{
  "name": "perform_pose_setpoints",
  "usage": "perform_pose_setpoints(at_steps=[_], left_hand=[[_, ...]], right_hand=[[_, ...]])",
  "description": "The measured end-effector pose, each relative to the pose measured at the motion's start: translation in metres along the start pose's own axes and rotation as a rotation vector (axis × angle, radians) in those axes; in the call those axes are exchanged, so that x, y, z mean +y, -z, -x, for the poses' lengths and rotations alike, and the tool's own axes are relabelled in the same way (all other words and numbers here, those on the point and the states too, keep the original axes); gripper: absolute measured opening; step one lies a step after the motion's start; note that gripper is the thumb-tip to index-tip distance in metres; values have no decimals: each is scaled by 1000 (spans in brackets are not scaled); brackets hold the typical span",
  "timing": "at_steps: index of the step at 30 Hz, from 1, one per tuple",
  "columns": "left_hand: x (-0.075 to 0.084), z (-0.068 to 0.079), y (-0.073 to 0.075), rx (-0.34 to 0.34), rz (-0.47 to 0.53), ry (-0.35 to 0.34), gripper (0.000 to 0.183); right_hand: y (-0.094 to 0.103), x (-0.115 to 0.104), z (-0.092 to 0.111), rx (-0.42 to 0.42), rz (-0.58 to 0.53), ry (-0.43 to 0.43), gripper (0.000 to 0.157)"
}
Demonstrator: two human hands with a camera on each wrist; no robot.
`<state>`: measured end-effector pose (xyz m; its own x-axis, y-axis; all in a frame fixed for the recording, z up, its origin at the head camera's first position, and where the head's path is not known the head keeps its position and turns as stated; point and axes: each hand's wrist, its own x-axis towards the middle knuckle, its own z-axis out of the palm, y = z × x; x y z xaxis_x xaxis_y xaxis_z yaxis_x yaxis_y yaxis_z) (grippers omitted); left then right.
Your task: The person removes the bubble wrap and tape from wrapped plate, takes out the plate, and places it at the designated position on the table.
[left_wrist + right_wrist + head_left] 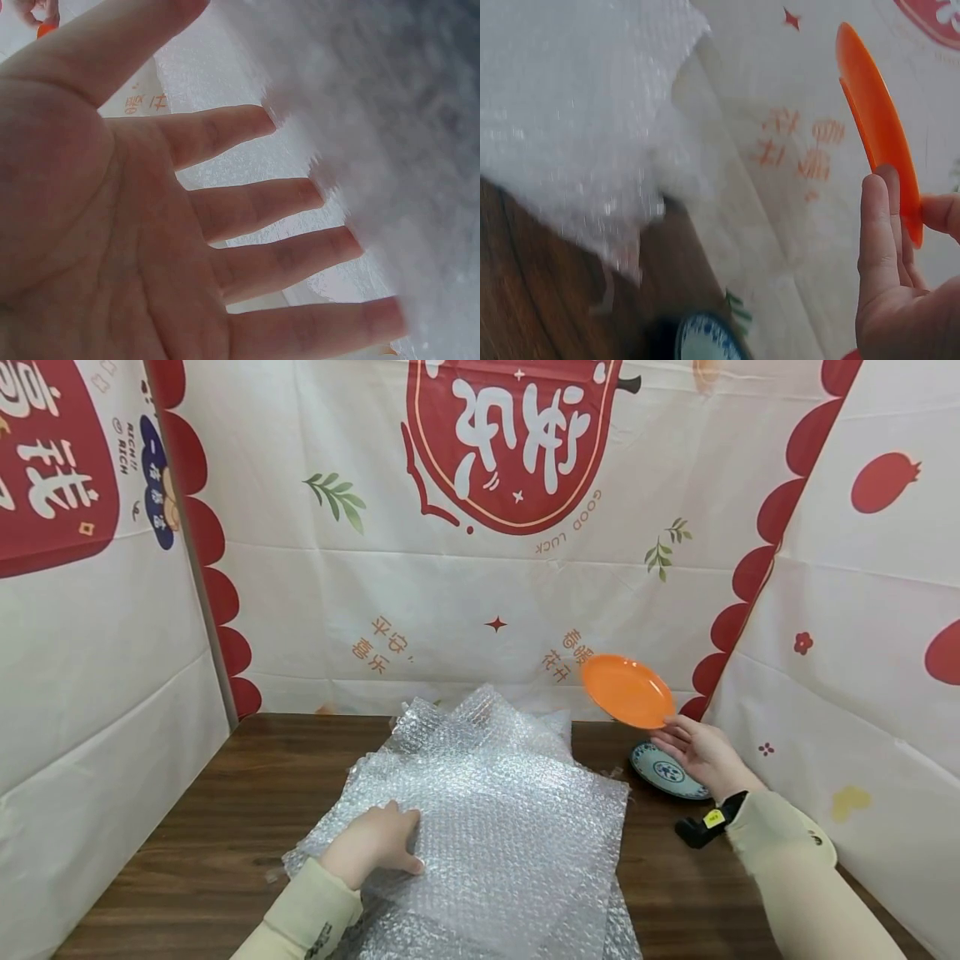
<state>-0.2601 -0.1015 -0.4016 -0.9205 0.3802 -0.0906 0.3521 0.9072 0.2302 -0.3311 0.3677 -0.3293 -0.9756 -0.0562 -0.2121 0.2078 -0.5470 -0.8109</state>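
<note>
Because only its rim is pinched by the right hand [702, 752], the orange plate [628, 690] could slip; the left hand [377, 841], fingers straight, touches bubble wrap [517, 835].

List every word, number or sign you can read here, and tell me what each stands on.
"平安喜乐": white printed cloth back wall
"春暖花开": same wall
"GOOD LUCK": same wall, beside the large red emblem
"RICH!! RICH": white printed cloth left wall
Too stylised or cut off to read surely: white characters on the emblem and the red left-wall patch.
Too small or blurred: dark-blue badge, yellow tag on the black wristband, print on the cream left sleeve.
</note>
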Motion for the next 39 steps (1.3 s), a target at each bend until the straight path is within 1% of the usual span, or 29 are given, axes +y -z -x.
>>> perform_pose_setpoints(at_steps=[3, 4, 10, 15, 18, 20, 23, 25, 30, 35, 39], left_hand=[[0, 0, 0, 3, 0, 1, 74], [0, 0, 0, 5, -2, 0, 74], [0, -1, -1, 11, -14, -2, 72], [0, -1, -1, 9, -20, -1, 71], [0, -1, 0, 5, -15, 4, 72], [1, 0, 0, 1, -11, 6, 72], [1, 0, 1, -1, -11, 7, 72], [2, 0, 1, -2, -14, 8, 73], [3, 0, 1, 6, -26, 12, 72], [3, 1, 2, 5, -16, 11, 72], [2, 1, 2, 1, -2, 9, 73]], right_hand=[[12, -3, -2, 42, -62, -13, 8], [16, -3, -2, 56, -77, -15, 10], [38, -5, -3, 124, -131, -24, 29], [55, -3, -2, 162, -143, -57, 51], [66, 0, -2, 185, -104, -60, 66], [73, 2, -3, 211, -85, -64, 73], [83, 3, -3, 263, -63, -70, 78], [88, 4, -3, 304, -58, -77, 80], [97, 6, -3, 361, -23, -72, 85], [101, 9, -4, 385, 36, -58, 86], [103, 12, -4, 404, 101, -49, 82]])
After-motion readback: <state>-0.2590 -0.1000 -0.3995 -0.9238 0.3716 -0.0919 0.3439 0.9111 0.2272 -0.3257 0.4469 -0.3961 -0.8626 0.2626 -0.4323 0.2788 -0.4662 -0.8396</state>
